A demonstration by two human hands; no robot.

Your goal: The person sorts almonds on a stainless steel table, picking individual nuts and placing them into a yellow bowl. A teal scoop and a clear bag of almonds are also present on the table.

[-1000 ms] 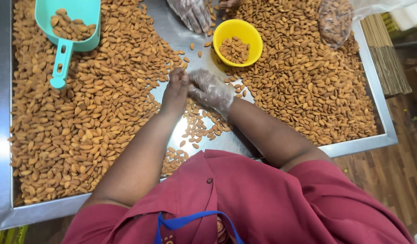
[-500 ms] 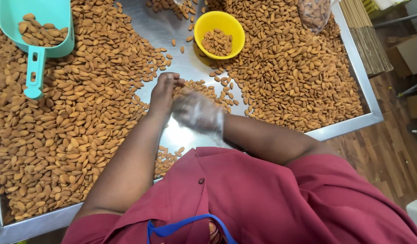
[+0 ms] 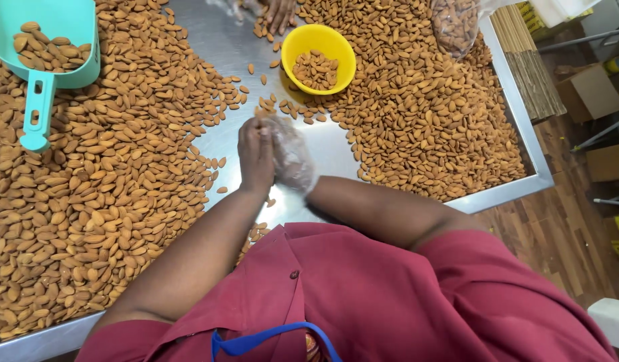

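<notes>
**Inspector:** State the hands first.

**Assistant:** The left hand [image 3: 256, 155] is bare and the right hand [image 3: 290, 159] wears a thin clear plastic glove. They are pressed side by side, fingers pointing away from the body, cupped together over the bare strip of the surface. Whether they have hold of any almonds I cannot tell; the inside of the cup is hidden. Both forearms run back toward a maroon shirt [image 3: 363, 302] with a blue strap [image 3: 269, 338] at the neck.

**Inspector:** What is nearest them?

**Assistant:** A few loose almonds [image 3: 289, 107] lie just beyond the fingertips. Beyond those stands a yellow bowl [image 3: 302, 45] holding a small portion of almonds.

**Inspector:** The surface?

**Assistant:** A stainless steel surface [image 3: 504, 194] with a raised rim. A large almond pile [image 3: 88, 201] covers its left side and a second almond pile [image 3: 423, 127] its right, with cleared metal between them. A teal scoop [image 3: 38, 107], partly filled, rests on the left pile. A clear bag of almonds [image 3: 457, 23] sits at the far right edge. Another person's hand [image 3: 279, 12] touches the surface at the far side.

**Inspector:** The room?

**Assistant:** Wood-plank floor [image 3: 564, 234] on the right, with cardboard boxes [image 3: 591, 94] near the wall.
</notes>
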